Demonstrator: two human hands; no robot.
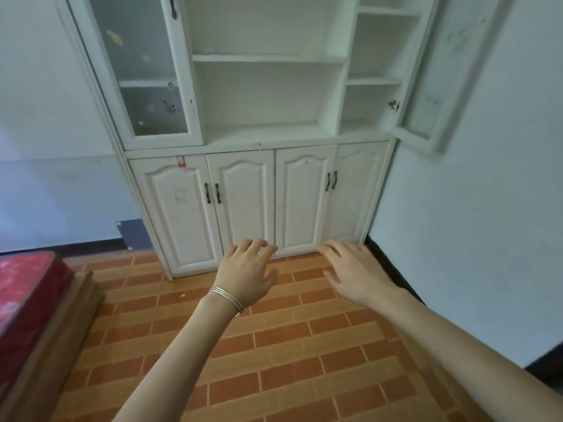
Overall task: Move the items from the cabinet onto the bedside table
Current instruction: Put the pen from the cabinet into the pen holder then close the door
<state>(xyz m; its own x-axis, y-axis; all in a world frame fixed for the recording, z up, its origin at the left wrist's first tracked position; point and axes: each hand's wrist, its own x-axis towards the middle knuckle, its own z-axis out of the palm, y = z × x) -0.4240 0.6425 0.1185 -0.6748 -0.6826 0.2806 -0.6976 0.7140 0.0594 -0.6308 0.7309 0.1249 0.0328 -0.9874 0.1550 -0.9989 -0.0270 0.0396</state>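
With both the left hand (pixel 246 269) and right hand (pixel 353 269) spread open and holding nothing before the cabinet (pixel 268 92), whose open shelves look bare though blurred, the items probably sit behind the lower doors (pixel 243 202), so pull both handles (pixel 212 193) squarely.

Both arms reach forward, left hand (pixel 248 271) and right hand (pixel 355 271) palm-down, fingers loosely spread.
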